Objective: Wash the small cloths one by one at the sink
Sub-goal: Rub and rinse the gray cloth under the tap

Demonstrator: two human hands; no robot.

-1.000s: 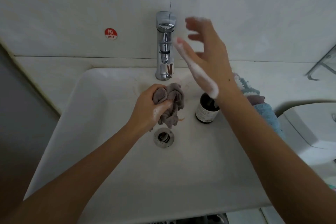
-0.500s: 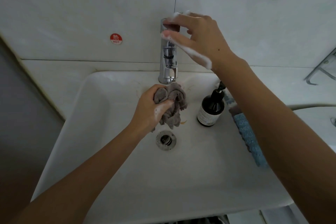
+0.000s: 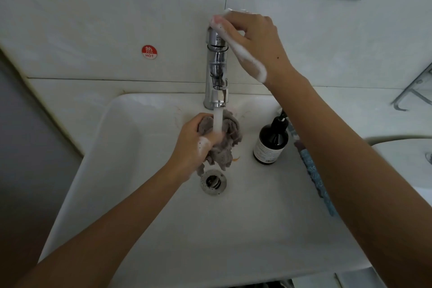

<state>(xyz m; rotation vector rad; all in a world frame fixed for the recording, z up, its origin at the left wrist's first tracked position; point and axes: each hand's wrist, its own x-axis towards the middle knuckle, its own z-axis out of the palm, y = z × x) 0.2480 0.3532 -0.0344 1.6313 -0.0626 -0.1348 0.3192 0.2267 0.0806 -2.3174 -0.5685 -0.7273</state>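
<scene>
A bunched grey cloth (image 3: 222, 138) is gripped in the left hand (image 3: 194, 145), whose fingers are curled round it, and it is held directly under the spout of the tap (image 3: 216, 70), so that the stream of water (image 3: 217, 121) falls onto the fabric and the thumb side of that hand. This placement is judged to serve rinsing: suds are seen on both hands, and the cloth is kept over the drain (image 3: 213, 181) of the sink (image 3: 117, 170), where runoff can escape. The right hand (image 3: 252, 40) is raised well apart from the cloth and is set on top of the tap's handle, its foamy fingers bent over it, presumably to govern the flow. A dark pump bottle (image 3: 271, 142) is stood in the basin just right of the cloth, probably for soap within reach. Blue cloths (image 3: 315, 175) are laid along the sink's right edge, partly hidden by the right forearm, and are taken to be waiting or finished; which cannot be told.
</scene>
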